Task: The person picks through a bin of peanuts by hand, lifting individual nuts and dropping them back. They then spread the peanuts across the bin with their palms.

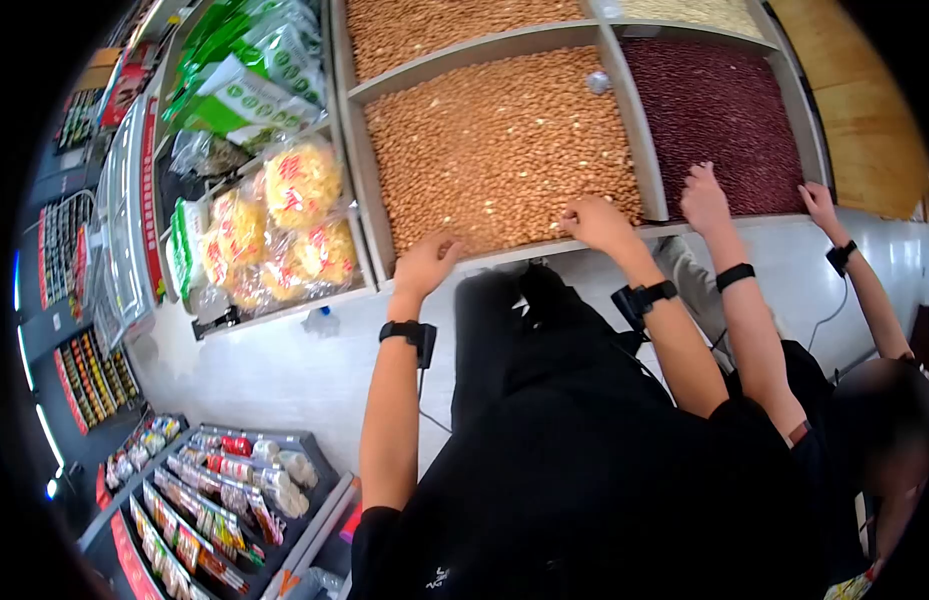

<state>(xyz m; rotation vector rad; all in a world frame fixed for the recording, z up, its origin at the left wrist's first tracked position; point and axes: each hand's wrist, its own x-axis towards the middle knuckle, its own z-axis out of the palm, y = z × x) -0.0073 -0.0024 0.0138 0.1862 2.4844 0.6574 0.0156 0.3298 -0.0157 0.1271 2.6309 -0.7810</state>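
Observation:
Reddish-tan peanuts, by their look, fill a wide wooden-sided bin (494,140) in front of me. My left hand (427,264) rests over the bin's front-left edge, its fingers loosely bent and slightly apart at the peanuts, with nothing visible in them. Toward the front-right corner, my right hand (602,226) reaches in over the same front board. Its fingers are curled in with thumb and fingertips close together at the surface; whatever lies between them is too small to make out. Black bands with small boxes circle both my wrists.
A co-worker on my right has one hand (706,198) over dark red beans (719,115) and another (818,204) at that bin's right corner. Bagged yellow noodle-like rounds (304,185) and green-white packets (246,105) lie left. A shelf of packaged goods (219,500) stands lower left.

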